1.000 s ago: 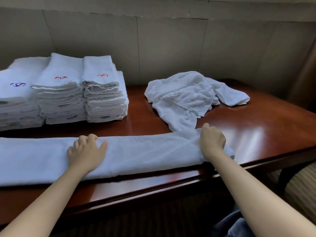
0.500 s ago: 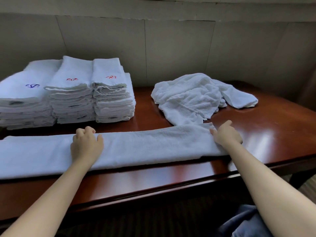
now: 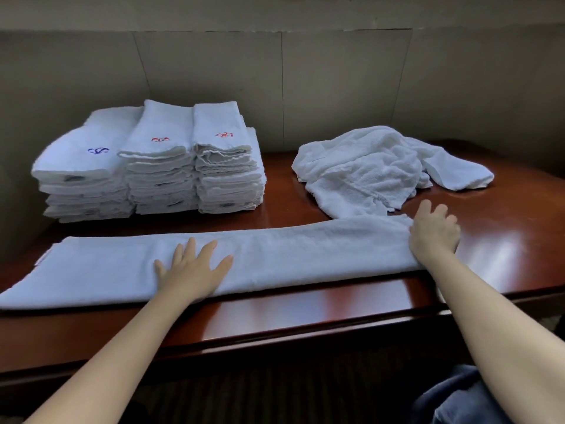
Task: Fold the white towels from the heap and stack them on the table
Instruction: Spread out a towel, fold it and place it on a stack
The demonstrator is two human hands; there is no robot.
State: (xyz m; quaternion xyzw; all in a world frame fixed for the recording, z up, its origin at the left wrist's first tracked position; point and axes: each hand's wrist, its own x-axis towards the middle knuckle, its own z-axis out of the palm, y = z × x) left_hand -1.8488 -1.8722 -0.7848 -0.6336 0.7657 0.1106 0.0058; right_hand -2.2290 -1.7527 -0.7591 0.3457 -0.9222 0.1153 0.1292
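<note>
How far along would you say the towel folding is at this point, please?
Well along, apparently. Done: three stacks of folded towels stand at the table's back left. In hand: one long towel, folded into a narrow strip, lies along the front edge, the left hand flat on it and the right hand at its right end. Left: a small crumpled heap at the back right.

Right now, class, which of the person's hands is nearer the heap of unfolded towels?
Right. The right hand lies just in front of the heap; the left hand presses the long towel farther left.
</note>
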